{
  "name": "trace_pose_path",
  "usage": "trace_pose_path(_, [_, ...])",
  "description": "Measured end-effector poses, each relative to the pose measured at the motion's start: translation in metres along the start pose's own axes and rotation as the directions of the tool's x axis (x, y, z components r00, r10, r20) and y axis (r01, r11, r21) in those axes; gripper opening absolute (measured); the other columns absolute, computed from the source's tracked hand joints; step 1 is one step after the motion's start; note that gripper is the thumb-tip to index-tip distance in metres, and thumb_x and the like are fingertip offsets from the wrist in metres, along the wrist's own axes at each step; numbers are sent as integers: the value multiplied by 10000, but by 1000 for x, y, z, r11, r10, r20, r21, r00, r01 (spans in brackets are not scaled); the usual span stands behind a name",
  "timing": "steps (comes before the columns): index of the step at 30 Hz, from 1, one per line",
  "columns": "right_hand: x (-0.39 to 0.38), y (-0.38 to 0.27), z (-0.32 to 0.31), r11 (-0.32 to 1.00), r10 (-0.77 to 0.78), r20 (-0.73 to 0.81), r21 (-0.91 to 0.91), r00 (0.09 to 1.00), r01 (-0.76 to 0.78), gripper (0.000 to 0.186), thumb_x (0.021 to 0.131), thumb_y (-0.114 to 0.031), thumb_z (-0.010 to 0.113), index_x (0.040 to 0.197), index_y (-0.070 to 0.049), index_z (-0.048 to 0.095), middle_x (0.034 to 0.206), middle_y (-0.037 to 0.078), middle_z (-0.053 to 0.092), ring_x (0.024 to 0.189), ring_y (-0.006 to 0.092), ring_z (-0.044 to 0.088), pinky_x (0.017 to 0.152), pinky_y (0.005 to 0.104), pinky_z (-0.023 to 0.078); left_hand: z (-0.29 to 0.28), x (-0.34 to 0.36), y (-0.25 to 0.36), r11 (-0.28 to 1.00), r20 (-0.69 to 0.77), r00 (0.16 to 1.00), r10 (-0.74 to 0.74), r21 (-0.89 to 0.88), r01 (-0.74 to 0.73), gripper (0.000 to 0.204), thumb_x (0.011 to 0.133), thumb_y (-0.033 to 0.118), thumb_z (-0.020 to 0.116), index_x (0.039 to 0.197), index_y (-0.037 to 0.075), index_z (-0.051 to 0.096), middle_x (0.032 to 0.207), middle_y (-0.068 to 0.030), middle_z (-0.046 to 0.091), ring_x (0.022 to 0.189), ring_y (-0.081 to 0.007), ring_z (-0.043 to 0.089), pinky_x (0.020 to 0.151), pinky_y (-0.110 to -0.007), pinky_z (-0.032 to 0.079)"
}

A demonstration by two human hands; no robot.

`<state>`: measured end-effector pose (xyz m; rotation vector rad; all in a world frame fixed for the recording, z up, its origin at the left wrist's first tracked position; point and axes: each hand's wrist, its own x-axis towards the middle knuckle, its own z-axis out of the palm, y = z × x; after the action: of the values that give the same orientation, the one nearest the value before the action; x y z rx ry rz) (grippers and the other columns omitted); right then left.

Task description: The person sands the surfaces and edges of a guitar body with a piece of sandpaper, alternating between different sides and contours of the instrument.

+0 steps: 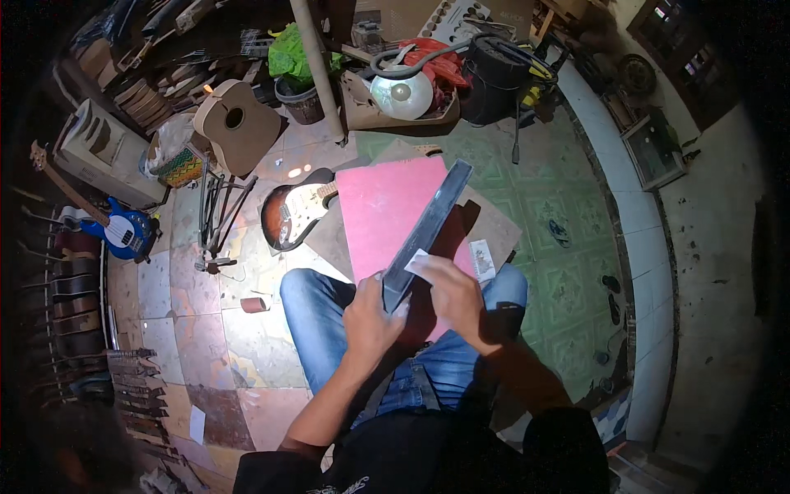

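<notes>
A long, straight dark grey bar (436, 212) slants up and to the right above my lap. My left hand (370, 325) is closed round its lower end. In my right hand (457, 300) the fingers pinch a small flat white piece (417, 261), which lies against the bar's right side. What the white piece is made of I cannot make out. Under the bar a pink board (378, 202) lies over a larger brown board (496, 218) in front of my knees. A small white printed packet (481, 259) rests on the boards beside my right knee.
A sunburst electric guitar (295, 212) lies left of the boards, near folded black stands (220, 214). An acoustic guitar body (236, 128) and a blue bass (123, 233) stand farther left. A brown sandpaper roll (254, 305) sits by my left knee. Behind are a pole (317, 70) and a black bucket (491, 82).
</notes>
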<state>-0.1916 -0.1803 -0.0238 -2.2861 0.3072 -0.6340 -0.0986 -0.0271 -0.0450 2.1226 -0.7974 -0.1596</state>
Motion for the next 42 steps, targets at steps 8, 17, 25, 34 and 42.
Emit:
trace_pose_path(8, [-9,-3,2,997,-70,12,18,997,70,393,857,69,552,1163,-104,727,1233,123,682,1126,314,684,916,408,580,2,0,0,1000,25,1000,2,10,-3,576,738,158,769,1266,29,580,1074,-223,660,977,-450,661,809,-500,548])
trace_pose_path(17, [-14,-1,5,1000,-5,14,-13,1000,6,465,848,80,538,1222,-136,710,1275,138,662,1165,331,660,940,410,570,1,-1,-2,999,-4,999,48,10,-48,579,739,178,797,1259,42,579,1086,-219,654,960,-444,665,786,-502,556])
trace_pose_path(25, [-24,-12,7,991,-132,139,-9,981,134,389,875,17,556,1206,-110,715,1269,131,662,1181,312,658,951,412,567,2,0,-4,1000,14,1000,8,-7,-8,577,741,176,798,1259,39,585,1076,-219,660,983,-447,661,813,-491,552])
trace_pose_path(34, [-18,61,-6,975,205,-176,117,963,-187,439,824,74,552,1236,-10,677,1248,190,665,1175,342,645,1024,373,491,-3,7,1,999,3,1000,-10,30,10,483,851,255,764,1251,41,600,1092,-228,666,994,-430,670,818,-470,541])
trace_pose_path(42, [-73,75,22,741,629,-56,344,776,-576,414,825,53,582,1232,29,656,1052,149,714,917,202,679,829,325,526,-16,39,-4,963,146,971,-189,-166,213,391,929,322,717,1170,18,665,953,-239,732,891,-384,728,808,-417,549])
